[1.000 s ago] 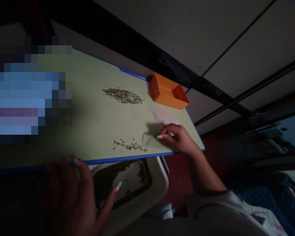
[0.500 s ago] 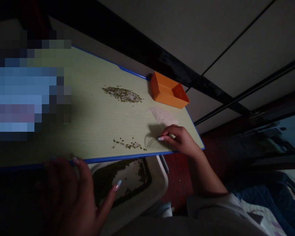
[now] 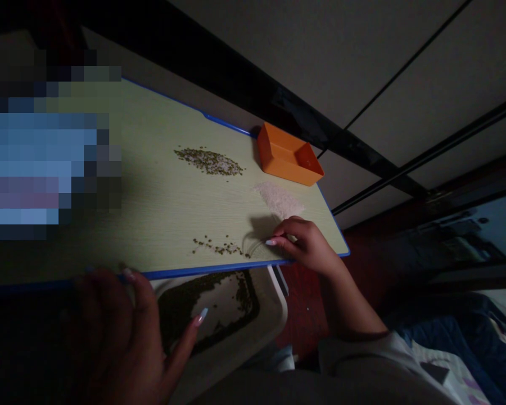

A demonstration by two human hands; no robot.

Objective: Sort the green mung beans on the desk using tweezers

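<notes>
My right hand is at the table's near edge, with thumb and forefinger closed together. Beside those fingers show faint curved lines, perhaps something clear or only shadow; what they hold, if anything, I cannot make out. Just left of the fingertips lies a thin scatter of green beans with a few pale grains. White rice forms a pile beyond the hand. Farther back is a heap of mixed green beans and rice. My left hand is open at the near edge, thumb spread out over a white tub.
The pale table has a blue rim. An orange box stands at its far right corner. Dark green beans lie in the tub below the near edge. Cabinet panels rise behind. A blurred-out patch covers the left.
My right hand has slid slightly left, closer to the scattered green beans, and the curved lines by its fingers have shifted with it. My left hand stays in place.
</notes>
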